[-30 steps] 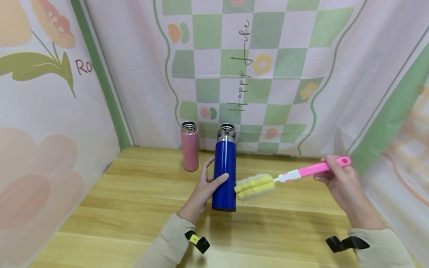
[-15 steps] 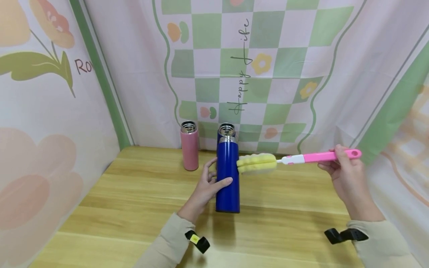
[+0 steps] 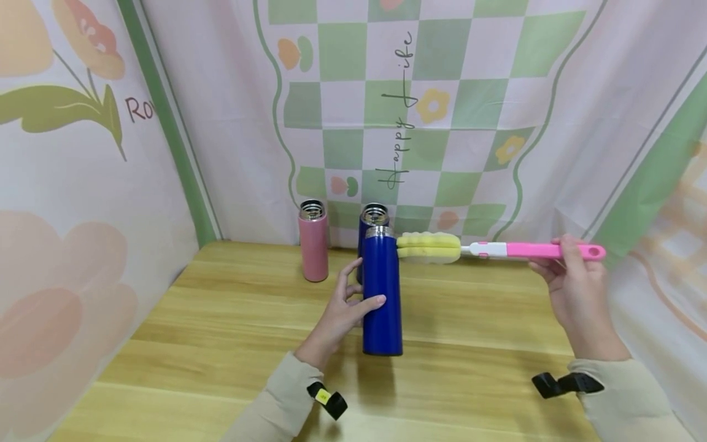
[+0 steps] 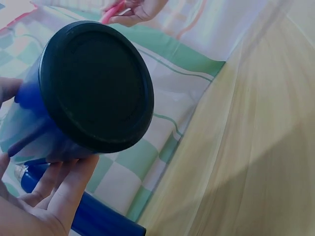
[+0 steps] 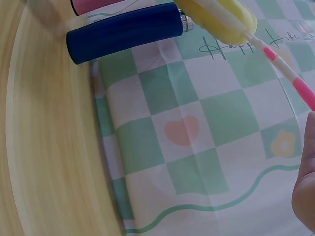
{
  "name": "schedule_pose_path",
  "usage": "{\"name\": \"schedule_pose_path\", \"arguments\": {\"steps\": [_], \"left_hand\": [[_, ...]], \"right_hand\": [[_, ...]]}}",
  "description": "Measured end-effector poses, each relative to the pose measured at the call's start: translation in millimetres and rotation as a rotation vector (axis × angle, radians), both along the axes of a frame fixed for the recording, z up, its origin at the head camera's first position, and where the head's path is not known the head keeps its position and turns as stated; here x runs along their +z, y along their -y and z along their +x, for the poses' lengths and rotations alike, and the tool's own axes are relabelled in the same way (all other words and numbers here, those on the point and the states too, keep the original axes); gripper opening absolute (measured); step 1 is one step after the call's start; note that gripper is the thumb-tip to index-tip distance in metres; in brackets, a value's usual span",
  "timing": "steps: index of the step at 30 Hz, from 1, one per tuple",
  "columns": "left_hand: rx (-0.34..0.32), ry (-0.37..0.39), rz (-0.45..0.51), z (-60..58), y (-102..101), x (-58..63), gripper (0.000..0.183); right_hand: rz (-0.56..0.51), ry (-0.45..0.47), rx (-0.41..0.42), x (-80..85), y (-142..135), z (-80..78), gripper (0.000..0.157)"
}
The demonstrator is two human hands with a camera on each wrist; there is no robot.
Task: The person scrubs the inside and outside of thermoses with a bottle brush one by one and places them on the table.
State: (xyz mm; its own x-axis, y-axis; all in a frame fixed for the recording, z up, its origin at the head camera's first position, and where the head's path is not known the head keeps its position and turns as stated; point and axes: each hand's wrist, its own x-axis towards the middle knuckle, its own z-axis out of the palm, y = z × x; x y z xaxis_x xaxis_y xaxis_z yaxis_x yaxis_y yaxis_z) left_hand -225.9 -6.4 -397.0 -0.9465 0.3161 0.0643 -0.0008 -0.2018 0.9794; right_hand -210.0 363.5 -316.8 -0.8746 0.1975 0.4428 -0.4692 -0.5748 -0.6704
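Note:
My left hand (image 3: 345, 307) grips a blue vacuum flask (image 3: 382, 301) around its body, above the table. The flask leans slightly, its steel neck upward and lidless; its dark base (image 4: 98, 88) faces the left wrist view. My right hand (image 3: 580, 294) holds a bottle brush by its pink handle (image 3: 533, 250), roughly level. The brush's yellow sponge head (image 3: 429, 247) is right beside the flask's upper right side, just below the neck. In the right wrist view the sponge (image 5: 226, 19) shows at the top, with part of my right hand (image 5: 305, 182) at the right edge.
A second blue flask (image 3: 364, 230) stands upright at the back, partly hidden behind the held one. Left of it stands an open pink flask (image 3: 313, 248). The wooden table (image 3: 221, 319) meets a checked curtain (image 3: 436, 153) at its back edge.
The held flask has shifted a little to the right. The brush has risen from beside the flask's lower body to near its neck and has turned from slanted to level.

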Motion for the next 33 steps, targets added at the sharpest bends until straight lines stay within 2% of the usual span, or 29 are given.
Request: {"name": "schedule_pose_path", "arguments": {"steps": [7, 13, 25, 33], "left_hand": [[-0.004, -0.009, -0.008, -2.3, 1, -1.4, 0.075], [0.006, 0.033, -0.04, -1.6, 0, 0.3, 0.068], [0.075, 0.087, 0.018, -3.1, 2, 3.0, 0.068], [0.108, 0.094, 0.034, -4.5, 3, 2.9, 0.071]], "right_hand": [[-0.012, 0.026, -0.019, 1.5, 1, 0.8, 0.018], [-0.05, 0.037, -0.034, 3.1, 3, 1.0, 0.017], [0.099, 0.026, 0.035, 0.2, 10, 5.6, 0.016], [0.144, 0.017, 0.069, -3.6, 11, 6.1, 0.016]]}}
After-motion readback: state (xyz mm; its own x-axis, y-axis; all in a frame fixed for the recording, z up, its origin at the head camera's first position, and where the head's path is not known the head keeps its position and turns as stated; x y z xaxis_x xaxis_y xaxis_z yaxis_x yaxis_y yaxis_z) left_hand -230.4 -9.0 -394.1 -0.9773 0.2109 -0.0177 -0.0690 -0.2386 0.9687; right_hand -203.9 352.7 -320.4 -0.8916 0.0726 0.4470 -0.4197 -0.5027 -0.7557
